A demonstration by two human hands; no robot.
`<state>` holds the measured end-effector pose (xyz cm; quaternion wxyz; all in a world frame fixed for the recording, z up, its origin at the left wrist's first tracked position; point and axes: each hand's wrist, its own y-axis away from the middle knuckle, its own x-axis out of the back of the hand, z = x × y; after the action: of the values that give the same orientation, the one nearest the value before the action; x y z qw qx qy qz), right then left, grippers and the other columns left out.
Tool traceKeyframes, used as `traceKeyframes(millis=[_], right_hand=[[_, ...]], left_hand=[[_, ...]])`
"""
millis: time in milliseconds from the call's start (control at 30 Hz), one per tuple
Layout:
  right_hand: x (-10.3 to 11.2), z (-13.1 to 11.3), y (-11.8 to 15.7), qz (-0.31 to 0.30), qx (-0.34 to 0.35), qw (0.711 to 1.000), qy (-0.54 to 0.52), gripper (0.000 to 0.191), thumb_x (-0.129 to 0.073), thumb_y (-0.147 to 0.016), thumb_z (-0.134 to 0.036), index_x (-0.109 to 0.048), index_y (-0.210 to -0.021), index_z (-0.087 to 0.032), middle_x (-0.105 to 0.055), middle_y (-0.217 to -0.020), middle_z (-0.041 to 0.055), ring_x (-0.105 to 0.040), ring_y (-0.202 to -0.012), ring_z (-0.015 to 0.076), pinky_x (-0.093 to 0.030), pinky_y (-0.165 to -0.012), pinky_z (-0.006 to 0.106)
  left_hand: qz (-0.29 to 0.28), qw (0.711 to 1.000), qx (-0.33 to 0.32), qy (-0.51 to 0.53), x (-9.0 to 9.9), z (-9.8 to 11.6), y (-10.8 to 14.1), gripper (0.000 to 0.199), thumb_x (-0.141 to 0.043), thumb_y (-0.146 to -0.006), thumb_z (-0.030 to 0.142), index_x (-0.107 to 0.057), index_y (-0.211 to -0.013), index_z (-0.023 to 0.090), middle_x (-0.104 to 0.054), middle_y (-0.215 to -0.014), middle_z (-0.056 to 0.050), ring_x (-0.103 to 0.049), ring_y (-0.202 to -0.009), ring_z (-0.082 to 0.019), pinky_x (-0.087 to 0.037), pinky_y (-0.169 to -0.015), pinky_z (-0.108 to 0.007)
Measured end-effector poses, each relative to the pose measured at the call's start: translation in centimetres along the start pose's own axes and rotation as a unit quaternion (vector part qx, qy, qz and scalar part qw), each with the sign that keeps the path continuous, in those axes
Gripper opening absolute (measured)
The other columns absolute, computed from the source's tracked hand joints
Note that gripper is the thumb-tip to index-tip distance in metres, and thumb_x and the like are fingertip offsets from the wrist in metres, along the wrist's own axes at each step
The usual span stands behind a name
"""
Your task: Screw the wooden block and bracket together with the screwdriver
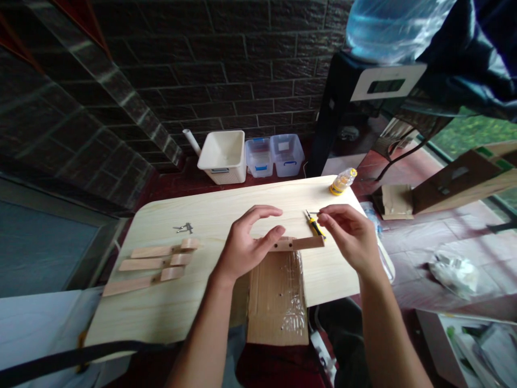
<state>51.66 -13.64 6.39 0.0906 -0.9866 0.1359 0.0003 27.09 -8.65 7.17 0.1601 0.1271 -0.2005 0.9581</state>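
My left hand (252,237) is open, its thumb and fingers apart beside the left end of a wooden piece (307,242) with dark holes. That piece lies across the top of a taped cardboard box (274,302). My right hand (349,231) pinches a small thin screw (314,213) between thumb and fingertips, above the table. Just below the screw lies a yellow and black screwdriver (315,225). Several wooden pieces (141,265) with short curved parts rest at the left of the table, and a few screws (184,228) lie behind them.
The pale wooden table (218,215) has a clear bottle with a yellow base (342,181) at its back right. Behind it on the floor stand a cream basket (223,156) and two clear bins (286,155). A dark water dispenser (343,108) is at the right.
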Motion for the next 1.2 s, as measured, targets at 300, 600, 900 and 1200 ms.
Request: traceKeyframes(millis=[300, 600, 900, 1200], right_hand=[[0.5, 6.4, 0.1, 0.107, -0.063, 0.974, -0.19, 0.026, -0.091, -0.084, -0.046, -0.077, -0.1, -0.03, -0.073, -0.088, -0.0027, -0.067, -0.082, 0.0134, -0.058, -0.079, 0.028], [-1.9, 8.0, 2.4, 0.101, -0.16, 0.936, -0.297, 0.024, -0.087, -0.09, -0.046, -0.073, -0.1, -0.028, -0.074, -0.087, -0.0033, -0.07, -0.086, 0.0144, -0.056, -0.084, 0.03], [-3.8, 6.9, 3.1, 0.08, -0.209, 0.898, -0.38, 0.017, -0.08, -0.095, -0.041, -0.072, -0.096, -0.026, -0.072, -0.082, -0.0036, -0.071, -0.083, 0.0161, -0.056, -0.088, 0.032], [-3.6, 6.6, 3.1, 0.111, -0.224, 0.887, -0.389, 0.014, -0.08, -0.095, -0.039, -0.072, -0.095, -0.028, -0.07, -0.08, -0.0033, -0.071, -0.084, 0.0169, -0.058, -0.092, 0.035]], left_hand=[[-0.067, 0.981, 0.163, 0.075, 1.4, -7.4, 4.9, 0.05, -0.092, -0.081, 0.041, -0.073, -0.124, 0.024, -0.071, -0.14, -0.012, -0.062, -0.14, -0.032, -0.042, -0.125, -0.046], [-0.069, 0.987, 0.143, 0.039, -0.7, -7.8, 4.9, 0.033, -0.088, -0.083, 0.031, -0.075, -0.113, 0.024, -0.07, -0.137, -0.012, -0.064, -0.135, -0.029, -0.05, -0.117, -0.05], [-0.059, 0.989, 0.131, 0.015, -1.0, -7.9, 5.1, 0.023, -0.082, -0.09, 0.024, -0.074, -0.111, 0.027, -0.072, -0.119, -0.006, -0.068, -0.118, -0.023, -0.055, -0.106, -0.041], [-0.034, 0.99, 0.139, -0.001, -1.2, -7.7, 5.5, 0.021, -0.081, -0.091, 0.025, -0.075, -0.111, 0.028, -0.073, -0.117, -0.006, -0.069, -0.116, -0.024, -0.056, -0.102, -0.039]])
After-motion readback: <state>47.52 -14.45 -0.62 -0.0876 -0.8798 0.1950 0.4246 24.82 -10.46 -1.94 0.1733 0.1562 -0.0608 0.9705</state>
